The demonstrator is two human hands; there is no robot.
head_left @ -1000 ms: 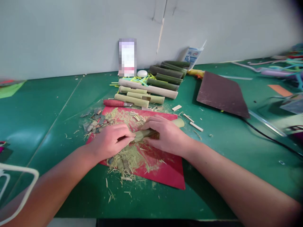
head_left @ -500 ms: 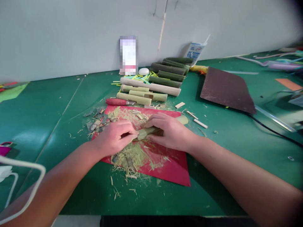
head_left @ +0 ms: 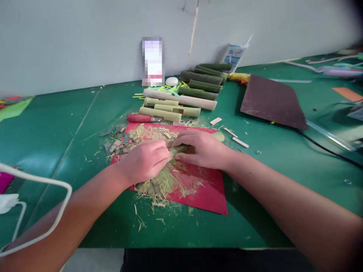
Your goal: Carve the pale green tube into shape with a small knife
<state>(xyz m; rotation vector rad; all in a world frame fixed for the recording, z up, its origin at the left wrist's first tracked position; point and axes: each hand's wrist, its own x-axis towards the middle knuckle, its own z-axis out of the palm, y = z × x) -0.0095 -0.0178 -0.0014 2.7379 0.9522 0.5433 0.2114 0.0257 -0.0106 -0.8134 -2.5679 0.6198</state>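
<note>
Green bamboo (head_left: 219, 136) slants over the red mat (head_left: 207, 196), your right hand (head_left: 202, 149) curled firmly round it! Your left hand (head_left: 149, 158) is bunched tight at its left end, what it pinches I can't tell, shavings (head_left: 154, 189) strewn on the near side.

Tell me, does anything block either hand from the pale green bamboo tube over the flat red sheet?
Nothing visible blocks the right hand: its fingers and thumb straddle the pale green bamboo tube. At the tube's left end, the curled left hand hides whether anything small sits between.
</note>
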